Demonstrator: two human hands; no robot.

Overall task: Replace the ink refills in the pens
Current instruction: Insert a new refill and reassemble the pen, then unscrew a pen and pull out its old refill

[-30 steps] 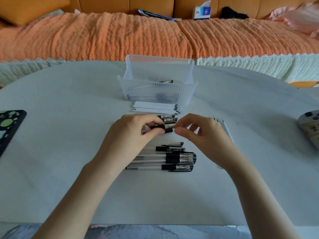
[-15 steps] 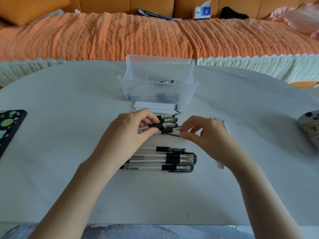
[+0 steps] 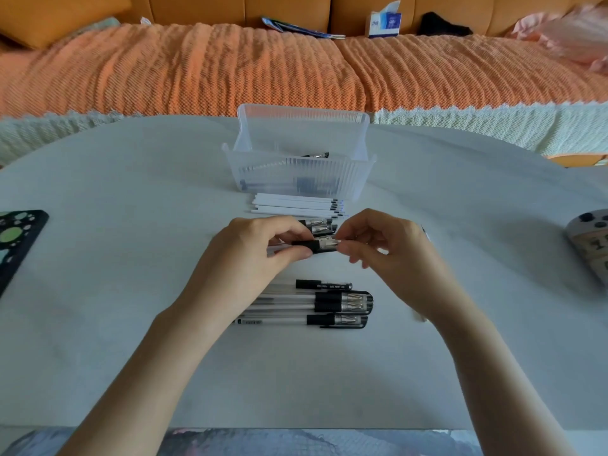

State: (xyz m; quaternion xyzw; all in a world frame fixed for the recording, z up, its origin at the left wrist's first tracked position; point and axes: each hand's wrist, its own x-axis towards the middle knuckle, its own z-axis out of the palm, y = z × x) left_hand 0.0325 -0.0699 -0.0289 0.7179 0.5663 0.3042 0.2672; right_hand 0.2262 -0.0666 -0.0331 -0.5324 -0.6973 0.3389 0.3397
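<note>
My left hand (image 3: 253, 255) grips the barrel of a clear pen with a black grip (image 3: 317, 246), held level above the white table (image 3: 131, 307). My right hand (image 3: 388, 251) pinches that pen's capped tip end between thumb and fingers. Just behind the held pen lie more capped pens (image 3: 320, 225), partly hidden by my fingers. A stack of white refills (image 3: 296, 205) lies beyond them. Nearer to me sits a row of several pens (image 3: 312, 304), their caps pointing right.
A clear ribbed plastic bin (image 3: 299, 179) with pens inside stands behind the refills. A black case with green dots (image 3: 16, 235) lies at the left edge, a remote-like device (image 3: 589, 245) at the right. An orange-covered sofa (image 3: 296, 70) runs behind the table.
Both hands have stayed over the same spot; the right hand has slid left onto the pen's tip end, and the pen now sits level between the two hands.
</note>
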